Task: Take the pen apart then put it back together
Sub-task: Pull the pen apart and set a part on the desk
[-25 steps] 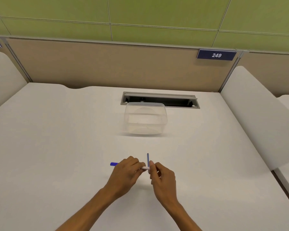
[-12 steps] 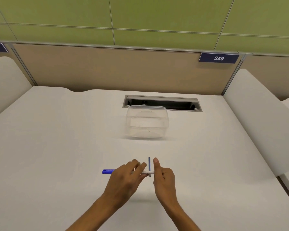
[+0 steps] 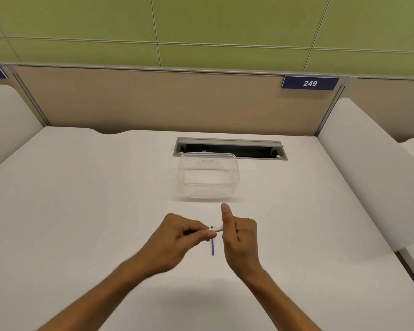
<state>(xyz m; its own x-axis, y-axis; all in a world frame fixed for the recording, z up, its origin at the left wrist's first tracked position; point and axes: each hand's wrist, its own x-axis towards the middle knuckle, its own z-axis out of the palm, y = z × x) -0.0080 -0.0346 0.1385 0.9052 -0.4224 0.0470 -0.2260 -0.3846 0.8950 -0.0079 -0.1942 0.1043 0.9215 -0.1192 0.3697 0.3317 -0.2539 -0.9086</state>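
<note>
Both my hands meet low over the white desk (image 3: 81,211). Between them shows a short white stretch of the pen (image 3: 217,227), lying left to right. My left hand (image 3: 181,237) pinches that white barrel with its fingertips. My right hand (image 3: 240,237) is curled at the barrel's right end with the thumb raised straight up. A thin blue strip of the pen (image 3: 212,247) hangs down from the barrel between the hands. The rest of the pen is hidden inside my left hand.
A clear plastic container (image 3: 208,177) stands just beyond my hands. Behind it is an open cable slot (image 3: 230,148) in the desk. Padded white dividers (image 3: 368,168) rise at both sides, and a beige partition with a "249" label (image 3: 310,83) closes the back.
The thin blue strip pointed up before and now points down. The blue end that stuck out left of my left hand is now hidden. My right thumb has lifted.
</note>
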